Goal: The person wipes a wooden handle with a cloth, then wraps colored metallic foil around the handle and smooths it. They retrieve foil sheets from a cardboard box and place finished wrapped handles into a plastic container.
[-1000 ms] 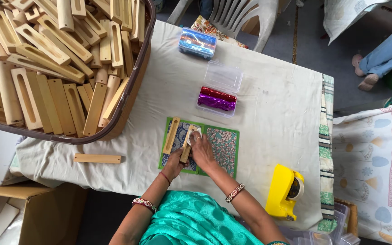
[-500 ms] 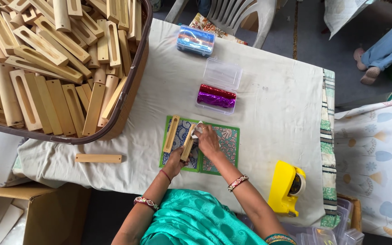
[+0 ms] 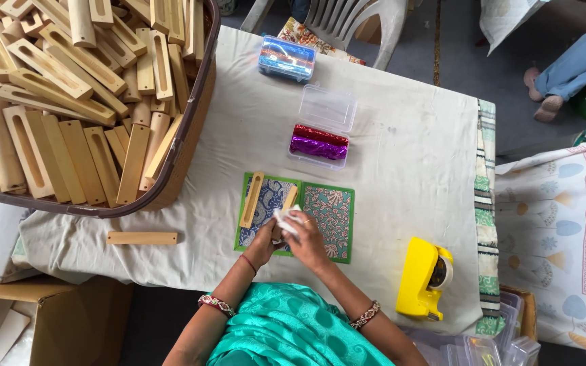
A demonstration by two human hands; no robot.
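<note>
A large dark-rimmed basket (image 3: 194, 146) is filling the upper left of the frame, heaped with pale slotted wooden pieces (image 3: 69, 88) lying at all angles. At the upper centre a closed clear plastic box (image 3: 287, 57) is sitting with blue and reddish contents showing through its lid. Just below it an open clear case (image 3: 325, 108) is lying with its lid flipped back, and its tray is holding two shiny foil rolls (image 3: 319, 141), a red one above a purple one, touching each other.

At the lower centre, both hands are meeting over a green-bordered patterned mat (image 3: 330, 217). The left hand (image 3: 264, 245) is gripping the lower end of a wooden piece (image 3: 288, 200), which is tilting up and to the right above the mat. The right hand (image 3: 306, 237) is pinching a small white cloth (image 3: 285, 219) against that piece. The piece is looking light tan and narrow, much of it hidden by the fingers and the cloth. A second slotted wooden holder (image 3: 251, 199) is lying on the left part of the mat, and a plain wooden strip (image 3: 142, 238) is resting on the white tablecloth (image 3: 401, 169) at the lower left. A yellow tape dispenser (image 3: 423, 278) is standing at the lower right.
</note>
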